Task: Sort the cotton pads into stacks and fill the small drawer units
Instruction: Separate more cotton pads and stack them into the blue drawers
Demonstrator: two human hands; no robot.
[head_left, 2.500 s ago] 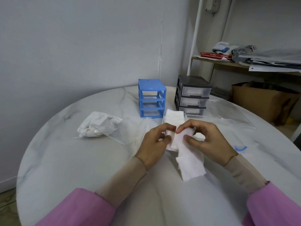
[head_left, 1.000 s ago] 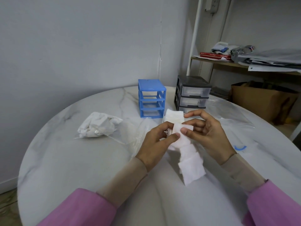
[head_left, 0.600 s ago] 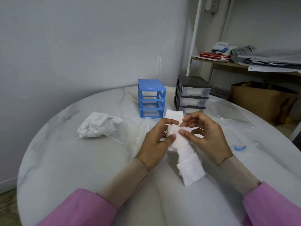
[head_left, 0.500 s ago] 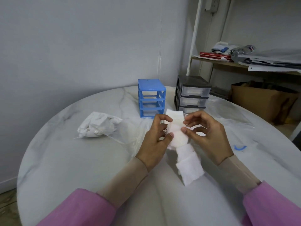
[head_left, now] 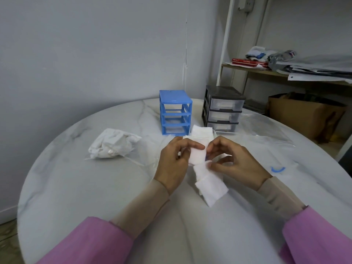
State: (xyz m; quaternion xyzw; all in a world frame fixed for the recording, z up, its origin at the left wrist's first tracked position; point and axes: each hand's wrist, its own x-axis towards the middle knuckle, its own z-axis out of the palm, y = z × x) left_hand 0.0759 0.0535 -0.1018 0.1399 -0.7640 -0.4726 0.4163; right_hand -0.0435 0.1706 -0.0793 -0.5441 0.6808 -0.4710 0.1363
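Observation:
A small stack of white cotton pads (head_left: 197, 156) is gripped between the fingers and thumb of my left hand (head_left: 174, 164). My right hand (head_left: 233, 162) pinches its right edge with curled fingers. Below them, more loose pads (head_left: 210, 185) lie in an overlapping row on the table. Another pile of pads (head_left: 202, 132) sits just beyond my fingers. The blue drawer unit (head_left: 175, 112) stands behind it, its frame showing no drawers. To its right the black drawer unit (head_left: 223, 108) holds white pads in its clear drawers.
A crumpled white bag (head_left: 112, 143) lies at the left of the round marble table (head_left: 85, 187). Clear plastic film (head_left: 266, 134) with a blue mark covers the right side. Behind stand a shelf (head_left: 285, 73) with papers and a cardboard box (head_left: 304, 115).
The stack in my hands has sunk slightly toward the table. My left index finger now lies across its top, and my right fingers have curled in closer on its right edge.

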